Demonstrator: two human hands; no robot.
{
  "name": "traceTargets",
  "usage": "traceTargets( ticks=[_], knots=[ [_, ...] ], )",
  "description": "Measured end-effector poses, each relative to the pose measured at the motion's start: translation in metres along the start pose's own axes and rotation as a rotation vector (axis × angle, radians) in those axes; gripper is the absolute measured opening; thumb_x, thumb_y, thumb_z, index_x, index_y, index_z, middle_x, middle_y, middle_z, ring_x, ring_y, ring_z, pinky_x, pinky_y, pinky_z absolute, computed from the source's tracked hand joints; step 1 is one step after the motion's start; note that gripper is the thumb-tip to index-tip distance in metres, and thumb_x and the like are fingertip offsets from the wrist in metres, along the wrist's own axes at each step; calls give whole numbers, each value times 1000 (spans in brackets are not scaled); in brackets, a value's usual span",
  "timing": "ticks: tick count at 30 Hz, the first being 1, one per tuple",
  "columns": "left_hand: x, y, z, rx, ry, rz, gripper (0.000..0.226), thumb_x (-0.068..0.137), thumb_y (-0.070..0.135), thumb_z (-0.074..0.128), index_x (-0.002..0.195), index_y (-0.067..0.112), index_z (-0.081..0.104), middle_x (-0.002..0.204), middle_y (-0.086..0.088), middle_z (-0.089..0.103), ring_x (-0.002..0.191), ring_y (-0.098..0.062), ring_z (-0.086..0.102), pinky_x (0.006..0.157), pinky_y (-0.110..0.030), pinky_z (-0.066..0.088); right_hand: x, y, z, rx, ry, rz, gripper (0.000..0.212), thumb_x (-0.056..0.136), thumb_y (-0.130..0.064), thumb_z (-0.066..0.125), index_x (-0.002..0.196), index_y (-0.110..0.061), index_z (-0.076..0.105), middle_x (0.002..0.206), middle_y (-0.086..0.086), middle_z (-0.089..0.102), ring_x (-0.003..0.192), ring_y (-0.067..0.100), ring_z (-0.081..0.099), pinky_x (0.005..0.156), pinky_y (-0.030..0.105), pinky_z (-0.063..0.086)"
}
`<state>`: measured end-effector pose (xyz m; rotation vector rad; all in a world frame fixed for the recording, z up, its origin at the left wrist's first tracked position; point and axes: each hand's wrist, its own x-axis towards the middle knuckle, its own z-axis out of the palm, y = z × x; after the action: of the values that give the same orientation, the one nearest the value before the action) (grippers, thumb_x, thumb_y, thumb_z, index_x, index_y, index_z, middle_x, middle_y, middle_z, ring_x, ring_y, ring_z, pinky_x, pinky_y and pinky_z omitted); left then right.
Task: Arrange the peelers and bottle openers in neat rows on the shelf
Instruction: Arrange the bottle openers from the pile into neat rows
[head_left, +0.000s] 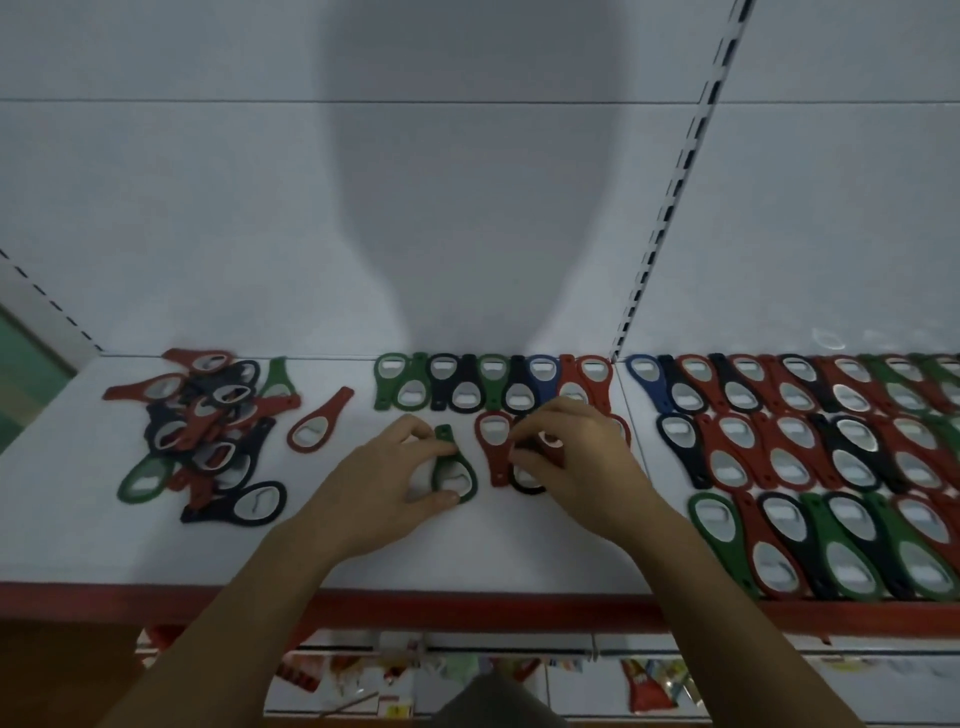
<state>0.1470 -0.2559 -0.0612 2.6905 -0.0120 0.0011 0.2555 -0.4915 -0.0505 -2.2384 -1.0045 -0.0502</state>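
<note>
Head view, poster A: which step is this? The left hand pinches a green opener between thumb and fingertips, its loop end toward the front edge of the shelf. The right hand has its fingers curled on a black opener, just beside a red opener mid-shelf.

Poster B: looks to me like they're building the second row of the middle section. The back row along the back edge is filled, and the three rows toward the right end look done. Here the second row only has the red one, plus whatever sits under the right hand. I reckon the black one gets seated snug against the red one.

Poster A: and next?

Poster B: my guess is the green one slides in on the red one's other side. Its narrow end points to the back edge, opposite to the red one, so it fits the head-to-tail pattern. It just needs nudging close and lining up. After that there's the lone red piece and the loose pile near the left end, so plenty left. Can't pick out any peelers, honestly.
</note>
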Motion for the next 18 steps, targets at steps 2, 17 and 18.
traceTargets(
  ticks=[2, 17, 18],
  knots=[
    [1, 0, 1, 18, -2, 15, 55, 92, 58, 63, 142, 36, 54, 131, 24, 38, 104, -3, 56, 92, -28, 50, -9, 8, -1, -105, 38, 28, 23, 89, -33, 74, 110, -26, 72, 112, -9, 62, 107, 13, 49, 93, 37, 47],
    [9, 2, 12, 104, 77, 64, 46, 100, 48, 49, 144, 35, 51, 145, 23, 38, 110, -9, 61, 84, -33, 57, -8, -2, 17, -233, -114, -26, 39, 94, -42, 64, 130, -30, 64, 137, -10, 59, 139, 20, 36, 114, 53, 26],
    [9, 1, 13, 104, 80, 66, 45, 100, 48, 49, 144, 35, 51, 146, 23, 39, 111, -9, 60, 84, -33, 57, -7, -1, 18, -231, -112, -28, 39, 93, -43, 65, 129, -30, 65, 136, -9, 60, 138, 20, 39, 113, 53, 28]
  ],
)
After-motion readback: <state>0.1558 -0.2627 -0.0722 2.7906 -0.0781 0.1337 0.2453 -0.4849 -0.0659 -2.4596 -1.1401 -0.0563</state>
